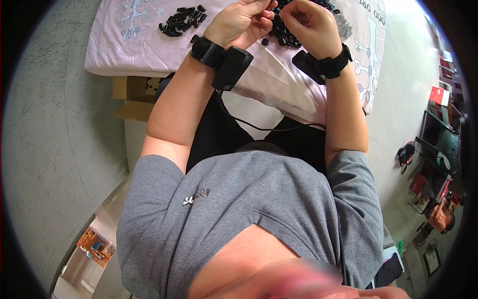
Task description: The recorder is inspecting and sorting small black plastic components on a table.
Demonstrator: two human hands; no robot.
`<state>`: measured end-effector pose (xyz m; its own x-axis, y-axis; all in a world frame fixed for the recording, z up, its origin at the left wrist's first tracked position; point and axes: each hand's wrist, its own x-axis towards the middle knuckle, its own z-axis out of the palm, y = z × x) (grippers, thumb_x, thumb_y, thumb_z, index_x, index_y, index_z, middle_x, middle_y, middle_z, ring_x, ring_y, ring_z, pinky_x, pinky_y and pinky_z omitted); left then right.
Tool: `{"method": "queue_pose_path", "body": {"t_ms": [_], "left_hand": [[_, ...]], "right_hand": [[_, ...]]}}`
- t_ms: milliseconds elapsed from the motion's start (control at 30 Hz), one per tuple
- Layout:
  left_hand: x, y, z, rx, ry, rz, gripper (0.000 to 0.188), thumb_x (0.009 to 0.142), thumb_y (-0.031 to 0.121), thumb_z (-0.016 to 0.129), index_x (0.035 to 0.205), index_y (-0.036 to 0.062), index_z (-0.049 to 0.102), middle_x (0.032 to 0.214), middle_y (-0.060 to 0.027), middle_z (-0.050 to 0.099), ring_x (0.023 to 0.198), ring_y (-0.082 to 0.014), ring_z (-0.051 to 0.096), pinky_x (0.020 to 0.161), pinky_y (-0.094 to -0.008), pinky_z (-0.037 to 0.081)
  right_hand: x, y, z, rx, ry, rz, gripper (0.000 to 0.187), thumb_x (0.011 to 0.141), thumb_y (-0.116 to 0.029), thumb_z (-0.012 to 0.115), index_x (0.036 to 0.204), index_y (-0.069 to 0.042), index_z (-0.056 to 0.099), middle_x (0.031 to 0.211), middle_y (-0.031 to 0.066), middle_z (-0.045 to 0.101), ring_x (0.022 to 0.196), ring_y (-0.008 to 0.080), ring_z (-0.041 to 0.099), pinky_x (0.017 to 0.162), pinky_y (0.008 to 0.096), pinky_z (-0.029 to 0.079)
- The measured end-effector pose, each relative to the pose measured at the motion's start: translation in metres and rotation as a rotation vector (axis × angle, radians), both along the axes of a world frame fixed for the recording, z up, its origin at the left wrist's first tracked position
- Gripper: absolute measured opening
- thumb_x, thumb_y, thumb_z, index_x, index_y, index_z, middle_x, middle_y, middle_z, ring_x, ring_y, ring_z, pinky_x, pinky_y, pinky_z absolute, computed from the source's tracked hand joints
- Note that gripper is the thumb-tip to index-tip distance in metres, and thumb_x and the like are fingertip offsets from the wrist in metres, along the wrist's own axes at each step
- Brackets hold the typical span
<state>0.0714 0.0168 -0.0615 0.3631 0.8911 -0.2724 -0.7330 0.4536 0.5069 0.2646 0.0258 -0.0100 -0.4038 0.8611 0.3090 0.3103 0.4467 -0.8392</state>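
Note:
Both my hands are raised close together over a pale pink cloth (137,55) at the top of the view. The fingers of my left hand (243,24) are curled, with thumb and forefinger pinched near the upper edge. My right hand (314,29) is also closed, its thumb and forefinger drawn together and facing the left. Whatever either pinch holds is too small to make out. Beneath and between the hands lies a heap of small black plastic pieces (283,39), partly covered by them. A second group of black pieces (182,21) lies left of my left hand.
Thin greyish strands (344,26) lie beside my right hand. Each wrist wears a black strapped device (232,69), and a black cable (269,129) loops below. An open cardboard box (135,108) stands under the table's left side. Chairs (443,142) and other items stand far right.

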Motion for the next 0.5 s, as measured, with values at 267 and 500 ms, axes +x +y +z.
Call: {"method": "queue_pose_path", "body": {"t_ms": [267,500], "left_hand": [[0.0012,0.0039,-0.0117,-0.071,0.028,-0.026,0.008,0.102,0.017,0.066,0.104,0.0090,0.070,0.088,0.0010,0.067,0.073,-0.0078,0.059,0.059,-0.0182,0.046],[0.0027,0.0010,-0.0099,-0.048,-0.052,0.017,0.011,0.101,0.010,0.066,0.109,0.0080,0.073,0.098,-0.0034,0.075,0.083,-0.0124,0.070,0.068,-0.0210,0.056]], "right_hand": [[0.0006,0.0000,-0.0017,-0.021,-0.001,-0.035,0.011,0.086,-0.005,0.070,0.078,0.001,0.065,0.064,0.0053,0.057,0.058,0.0099,0.056,0.054,0.0283,0.047],[0.0013,0.0003,-0.0004,-0.046,0.033,-0.009,0.012,0.086,-0.005,0.070,0.077,0.001,0.064,0.064,0.0058,0.057,0.057,0.0102,0.055,0.053,0.0287,0.046]]}}
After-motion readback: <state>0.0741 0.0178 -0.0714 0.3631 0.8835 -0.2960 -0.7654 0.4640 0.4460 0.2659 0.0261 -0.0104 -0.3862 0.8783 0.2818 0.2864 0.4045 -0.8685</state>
